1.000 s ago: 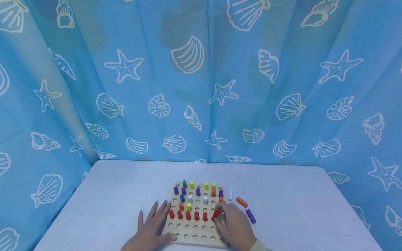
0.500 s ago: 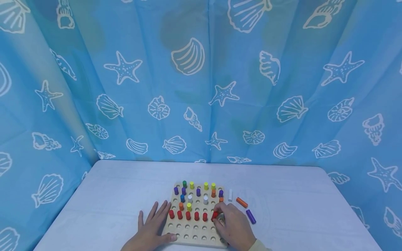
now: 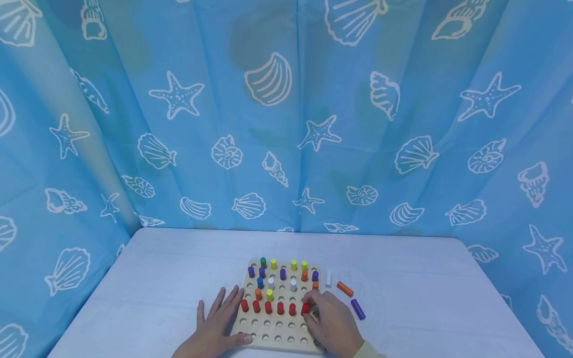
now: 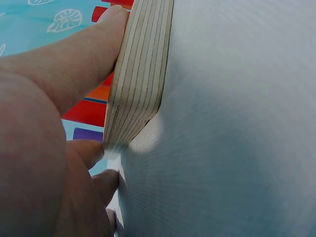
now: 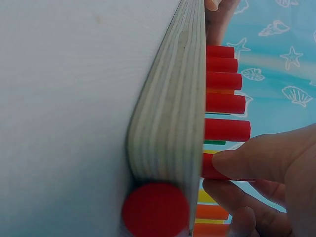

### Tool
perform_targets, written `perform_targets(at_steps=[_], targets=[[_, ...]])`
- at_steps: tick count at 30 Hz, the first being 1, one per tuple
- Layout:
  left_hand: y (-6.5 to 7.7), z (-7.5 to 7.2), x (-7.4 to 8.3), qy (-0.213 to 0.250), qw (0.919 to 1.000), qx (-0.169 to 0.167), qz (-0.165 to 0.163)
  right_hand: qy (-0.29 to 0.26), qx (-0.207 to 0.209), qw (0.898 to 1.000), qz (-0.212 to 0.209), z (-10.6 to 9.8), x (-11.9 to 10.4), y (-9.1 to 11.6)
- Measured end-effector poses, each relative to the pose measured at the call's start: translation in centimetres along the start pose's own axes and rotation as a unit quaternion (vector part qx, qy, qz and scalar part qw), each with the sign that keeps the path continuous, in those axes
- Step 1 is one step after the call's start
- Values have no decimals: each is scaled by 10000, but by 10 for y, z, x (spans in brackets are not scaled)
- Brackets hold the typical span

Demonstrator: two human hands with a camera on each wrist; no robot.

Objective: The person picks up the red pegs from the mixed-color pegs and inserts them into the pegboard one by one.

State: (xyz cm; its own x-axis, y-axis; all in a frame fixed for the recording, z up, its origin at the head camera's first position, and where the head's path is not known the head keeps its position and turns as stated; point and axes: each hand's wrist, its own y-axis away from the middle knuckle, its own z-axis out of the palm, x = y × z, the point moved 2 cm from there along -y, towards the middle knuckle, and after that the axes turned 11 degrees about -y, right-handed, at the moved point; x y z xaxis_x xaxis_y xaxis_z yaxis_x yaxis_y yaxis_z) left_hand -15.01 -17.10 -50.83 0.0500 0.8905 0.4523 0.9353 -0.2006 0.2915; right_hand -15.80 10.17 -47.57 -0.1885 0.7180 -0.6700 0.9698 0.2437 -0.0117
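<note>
A wooden pegboard lies on the table with rows of round holes and coloured pegs. My right hand pinches a red peg between thumb and index finger at the right end of a row of red pegs. That peg stands upright, its base at the board. My left hand lies along the board's left side, fingers spread, its thumb resting on the near left corner. Further back, yellow, purple, white, blue, orange and green pegs stand in the board.
To the right of the board lie a white peg, an orange peg and a purple peg. Another red peg lies against the board's edge beside the right hand. A blue shell-patterned curtain hangs behind the table.
The red peg in my right hand has gone from tilted to upright, in line with the red row. My left hand and the board have stayed in place.
</note>
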Motion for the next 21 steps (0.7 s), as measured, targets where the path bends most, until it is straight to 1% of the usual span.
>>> perform_targets(at_steps=[4,8,13,21], targets=[[-1,1,-1,-7,10000,-10,-9,35,32,9999,-131,1,1,1],[-1,1,-1,-10,10000,-53,-42,48,22,9999,-145,2,1,1],[-1,-1,-2,13,9999,-109,-76,93,-12,9999,-95,4,0,-1],[-1,0,-2,19,9999,-153,-34,148,-95,9997,150,2,-4,-1]])
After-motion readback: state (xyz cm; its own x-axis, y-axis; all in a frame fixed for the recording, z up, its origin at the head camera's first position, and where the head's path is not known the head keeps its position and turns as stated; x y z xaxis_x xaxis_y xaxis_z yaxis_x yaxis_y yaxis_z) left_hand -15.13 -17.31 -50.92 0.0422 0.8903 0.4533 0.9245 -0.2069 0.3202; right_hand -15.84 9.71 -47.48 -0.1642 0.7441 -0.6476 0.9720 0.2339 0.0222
